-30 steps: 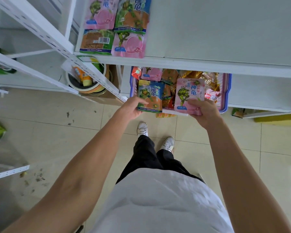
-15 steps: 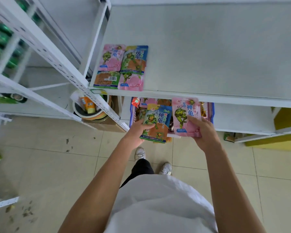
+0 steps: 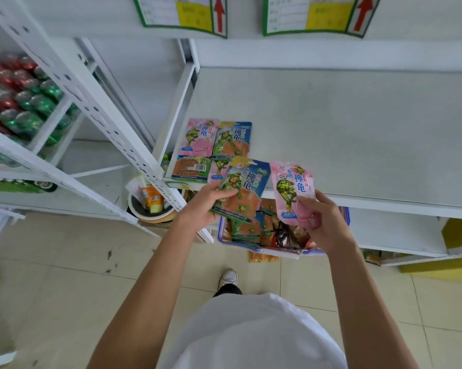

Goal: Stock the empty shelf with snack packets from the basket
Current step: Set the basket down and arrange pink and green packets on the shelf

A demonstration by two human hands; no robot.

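The left hand [image 3: 200, 206] is gripping a blue-and-orange packet [image 3: 241, 190], thumb lying across its front and fingers curling behind its lower left side. It is holding the packet tilted, just over the front edge of the shelf [image 3: 357, 134], with the top corner overlapping the packets already lying there. The right hand [image 3: 328, 222] is pinching a pink packet [image 3: 293, 193] by its lower right corner, thumb on the printed face. This hand is holding its packet upright, just in front of the shelf's front edge. The 2 held packets are sitting side by side, nearly touching, the pink one on the right.

At the shelf's front left corner, 4 packets are lying flat in 2 rows: a pink one [image 3: 199, 137] and a blue-and-orange one [image 3: 233, 139] toward the shelf's back. Toward its edge, a face-down one showing a barcode [image 3: 191, 169] and another pink one [image 3: 217, 167] are lying, the latter partly hidden by the left hand's packet. The remainder of the shelf is lying bare.

The basket [image 3: 347, 218], blue-rimmed, is sitting directly below the shelf's front edge, under both hands, holding a heap of mixed packets.
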